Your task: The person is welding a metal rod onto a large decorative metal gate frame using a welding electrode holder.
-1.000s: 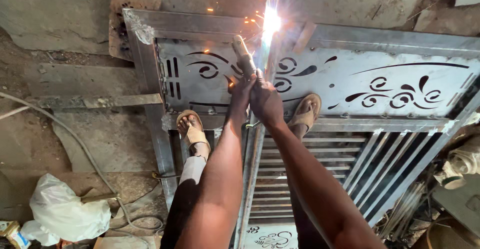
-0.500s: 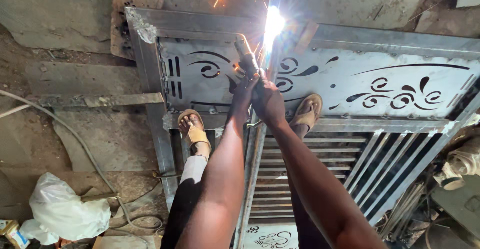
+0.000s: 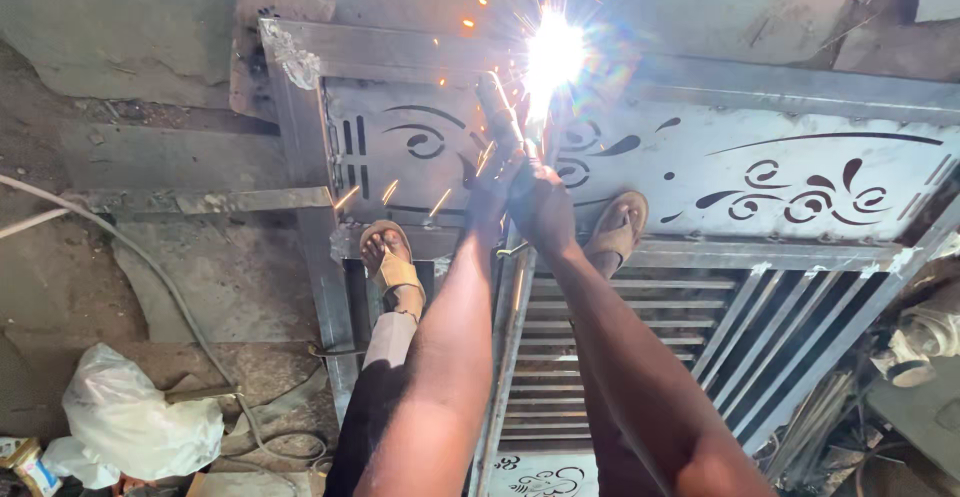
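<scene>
Both arms stretched fwd, hands together near the gate's (image 3: 700, 172) top edge — left hand (image 3: 492, 182) & right hand (image 3: 540, 202) clenched round the welding holder (image 3: 497, 107). Arc (image 3: 553, 54) flares at its tip w/ sparks by the top rail; sandalled feet (image 3: 392, 269) stand on the gate's cross rail.

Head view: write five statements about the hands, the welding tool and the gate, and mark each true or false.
1. Both hands, left hand and right hand, are close together around the welding tool. True.
2. A bright arc throws sparks at the top of the metal gate. True.
3. The person is wearing closed boots. False: a sandal is on the left foot, another on the right.
4. The gate panel is plain sheet. False: it has cut-out scroll patterns.
5. A white plastic bag lies at lower left. True.
</scene>
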